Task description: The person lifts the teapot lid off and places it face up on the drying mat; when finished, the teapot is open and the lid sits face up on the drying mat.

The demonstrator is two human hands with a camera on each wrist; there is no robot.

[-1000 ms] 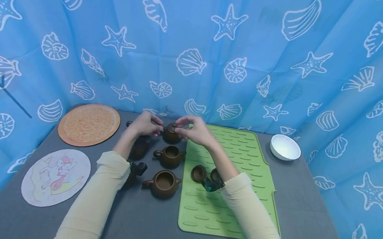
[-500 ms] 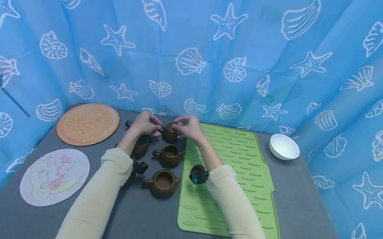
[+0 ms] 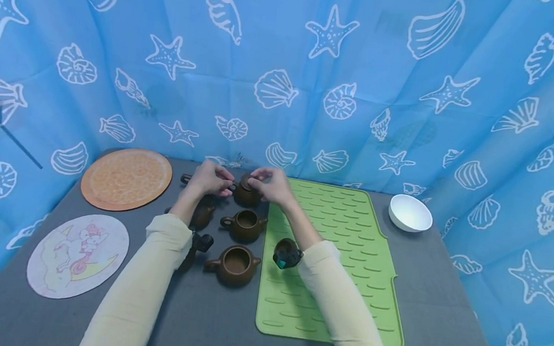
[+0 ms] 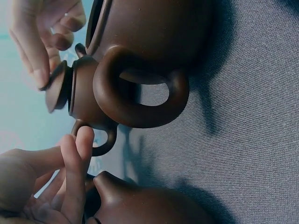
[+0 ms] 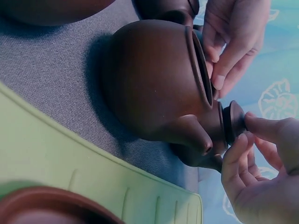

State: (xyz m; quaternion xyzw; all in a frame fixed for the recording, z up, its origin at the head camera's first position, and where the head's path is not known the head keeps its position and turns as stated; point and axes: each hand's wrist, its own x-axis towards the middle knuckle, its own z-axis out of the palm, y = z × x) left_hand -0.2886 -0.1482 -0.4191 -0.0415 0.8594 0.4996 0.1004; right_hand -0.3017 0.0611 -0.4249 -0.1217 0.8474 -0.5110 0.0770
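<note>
In the head view, a small brown teapot (image 3: 247,197) stands at the back of the table. My left hand (image 3: 210,179) is on its left side; the left wrist view shows thumb and fingertips pinching its loop handle (image 4: 111,140). My right hand (image 3: 273,186) pinches the teapot's lid (image 5: 237,121) from above. That lid sits tilted and slightly raised, with a narrow gap over the rim in the left wrist view. Two lidless teapots, a middle one (image 3: 245,226) and a front one (image 3: 237,265), stand nearer. Other brown teapots (image 3: 202,214) are partly hidden under my left forearm.
A green ribbed mat (image 3: 335,301) lies to the right, bearing a small brown cup-like piece (image 3: 286,246) partly covered by my wrist camera. A white bowl (image 3: 410,213) stands at far right. Two round mats, orange (image 3: 126,179) and pale with a drawing (image 3: 77,256), lie at left.
My right hand has moved slightly left and its fingers have closed on the lid, which now looks a little raised. My left hand stays at the handle.
</note>
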